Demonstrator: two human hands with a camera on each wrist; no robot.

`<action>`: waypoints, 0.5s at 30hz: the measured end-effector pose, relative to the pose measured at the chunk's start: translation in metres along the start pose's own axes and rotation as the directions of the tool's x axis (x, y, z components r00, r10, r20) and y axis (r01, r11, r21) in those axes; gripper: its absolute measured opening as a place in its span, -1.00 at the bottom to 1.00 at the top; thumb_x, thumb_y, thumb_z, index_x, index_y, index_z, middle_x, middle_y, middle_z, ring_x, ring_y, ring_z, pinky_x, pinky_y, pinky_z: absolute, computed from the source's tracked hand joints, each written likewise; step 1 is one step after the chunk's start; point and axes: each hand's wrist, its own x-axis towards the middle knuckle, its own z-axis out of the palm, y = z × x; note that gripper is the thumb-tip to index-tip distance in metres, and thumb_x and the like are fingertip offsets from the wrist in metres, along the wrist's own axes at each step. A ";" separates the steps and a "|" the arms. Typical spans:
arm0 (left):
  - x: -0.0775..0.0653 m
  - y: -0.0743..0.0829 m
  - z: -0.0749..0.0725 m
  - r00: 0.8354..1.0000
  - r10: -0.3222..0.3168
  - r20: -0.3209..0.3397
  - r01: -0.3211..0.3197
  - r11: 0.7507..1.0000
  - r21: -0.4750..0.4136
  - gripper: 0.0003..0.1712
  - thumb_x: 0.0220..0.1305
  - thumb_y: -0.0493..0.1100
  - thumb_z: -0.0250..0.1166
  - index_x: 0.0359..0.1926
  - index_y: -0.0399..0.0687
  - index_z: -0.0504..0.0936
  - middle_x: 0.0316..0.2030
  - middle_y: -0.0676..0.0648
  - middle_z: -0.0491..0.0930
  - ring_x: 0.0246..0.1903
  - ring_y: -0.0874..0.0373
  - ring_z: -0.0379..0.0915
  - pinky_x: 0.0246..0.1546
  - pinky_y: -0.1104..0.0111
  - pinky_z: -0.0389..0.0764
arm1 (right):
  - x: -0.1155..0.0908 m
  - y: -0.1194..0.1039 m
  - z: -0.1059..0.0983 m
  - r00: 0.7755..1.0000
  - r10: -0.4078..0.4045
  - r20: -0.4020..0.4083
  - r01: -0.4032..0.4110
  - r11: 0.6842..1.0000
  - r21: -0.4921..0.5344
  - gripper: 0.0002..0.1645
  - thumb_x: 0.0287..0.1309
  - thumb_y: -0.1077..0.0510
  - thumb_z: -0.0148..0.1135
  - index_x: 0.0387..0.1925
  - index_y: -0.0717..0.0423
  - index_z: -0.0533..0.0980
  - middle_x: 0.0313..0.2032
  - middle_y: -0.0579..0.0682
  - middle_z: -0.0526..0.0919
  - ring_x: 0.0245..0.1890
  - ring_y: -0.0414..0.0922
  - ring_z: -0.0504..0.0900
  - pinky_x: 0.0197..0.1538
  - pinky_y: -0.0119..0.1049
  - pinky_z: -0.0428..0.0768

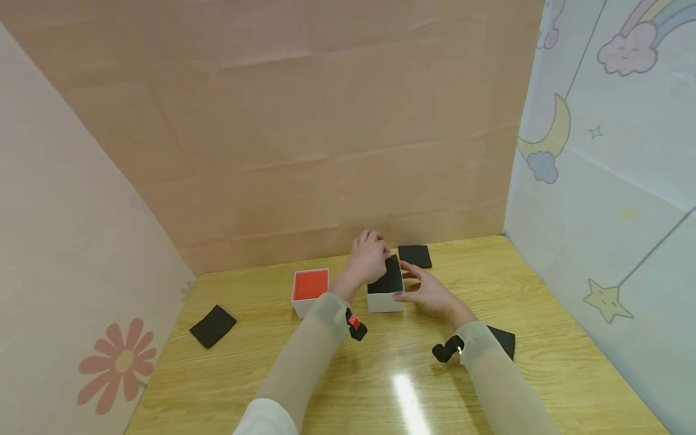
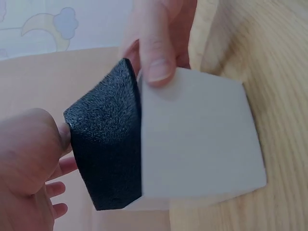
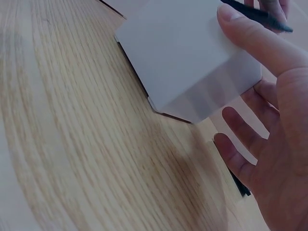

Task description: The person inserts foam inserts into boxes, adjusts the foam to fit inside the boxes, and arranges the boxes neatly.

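Note:
My left hand (image 1: 370,261) pinches the edge of a black foam-like square (image 1: 388,279) between thumb and fingers. The square sits tilted at the top of a white box (image 1: 385,304), partly sticking up past its rim, as the left wrist view shows. With my right hand (image 1: 431,294) I hold the box on its right side, the thumb on the near face and the fingers around the side. In the right wrist view the box (image 3: 192,53) stands on the wooden table. What lies inside under the black square is hidden.
A second white box (image 1: 298,308), with a red top surface inside its rim, stands to the left. Other black squares lie on the table: one at the left (image 1: 213,327), one behind (image 1: 415,256), one partly under the right forearm (image 1: 504,342). Paper-covered walls enclose the table.

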 end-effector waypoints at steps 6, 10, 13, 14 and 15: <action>-0.001 0.007 0.019 0.999 0.049 -0.001 -0.049 0.998 0.044 -0.75 0.63 0.08 0.21 -0.04 0.16 0.77 0.28 -0.01 0.49 0.41 -0.04 0.19 0.47 0.02 0.27 | -0.001 0.003 -0.001 1.000 0.018 0.016 -0.017 1.000 -0.006 0.32 0.20 -0.12 0.61 0.73 0.05 0.00 0.55 0.22 0.30 0.39 0.27 0.48 0.35 0.18 0.54; -0.003 0.005 0.027 0.998 0.068 -0.002 -0.068 0.997 -0.037 -0.76 0.53 0.12 0.34 0.00 0.17 0.80 0.30 -0.05 0.50 0.43 -0.06 0.19 0.50 -0.01 0.24 | -0.002 0.003 -0.001 1.000 0.027 0.017 -0.026 0.999 -0.021 0.31 0.21 -0.15 0.61 0.73 0.03 0.01 0.52 0.23 0.34 0.33 0.28 0.54 0.32 0.18 0.57; -0.004 -0.001 0.030 0.995 0.101 0.018 -0.098 0.986 -0.132 -0.68 0.46 0.15 0.39 0.07 0.15 0.79 0.38 -0.07 0.45 0.52 -0.10 0.09 0.55 -0.07 0.14 | -0.004 0.002 -0.001 1.000 0.027 0.010 -0.026 0.999 -0.029 0.30 0.21 -0.15 0.60 0.73 0.03 0.01 0.52 0.24 0.34 0.33 0.29 0.54 0.30 0.19 0.58; -0.004 -0.004 0.031 0.993 0.116 0.027 -0.110 0.981 -0.159 -0.64 0.42 0.17 0.41 0.11 0.16 0.77 0.42 -0.07 0.43 0.56 -0.11 0.04 0.56 -0.09 0.10 | -0.004 0.001 -0.001 1.000 0.026 0.008 -0.026 0.999 -0.028 0.30 0.21 -0.15 0.60 0.73 0.03 0.01 0.52 0.24 0.34 0.33 0.30 0.53 0.29 0.20 0.58; -0.005 -0.006 0.031 0.991 0.129 0.041 -0.119 0.976 -0.185 -0.58 0.39 0.19 0.42 0.15 0.16 0.75 0.45 -0.06 0.40 0.58 -0.12 -0.01 0.57 -0.10 0.06 | -0.005 0.000 -0.002 1.000 0.025 0.008 -0.025 0.999 -0.026 0.30 0.21 -0.14 0.60 0.73 0.03 0.01 0.52 0.24 0.34 0.32 0.30 0.54 0.29 0.19 0.59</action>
